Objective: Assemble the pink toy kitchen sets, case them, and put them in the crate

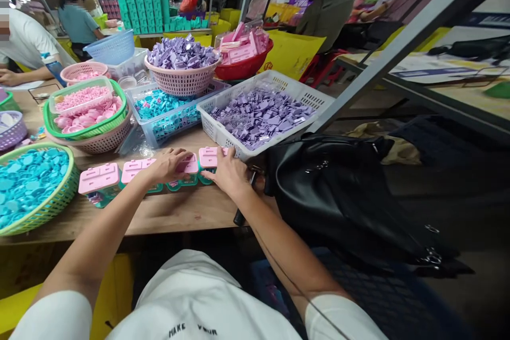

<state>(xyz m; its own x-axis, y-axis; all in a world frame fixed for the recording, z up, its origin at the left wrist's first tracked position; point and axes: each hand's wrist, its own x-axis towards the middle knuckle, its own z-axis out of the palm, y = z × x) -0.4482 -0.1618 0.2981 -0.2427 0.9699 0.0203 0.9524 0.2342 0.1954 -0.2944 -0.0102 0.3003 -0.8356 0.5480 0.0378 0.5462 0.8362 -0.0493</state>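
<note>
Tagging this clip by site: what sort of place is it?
Likely a small plastics assembly workshop: baskets of loose purple parts and blue parts, a tall stack of teal units, and other people seated at work tables behind.

Workshop, assembly type: wooden workbench (191,212), baskets of small plastic parts (263,117) across it, stacked teal units (141,2) far left, seated worker (75,16) beyond.
</note>
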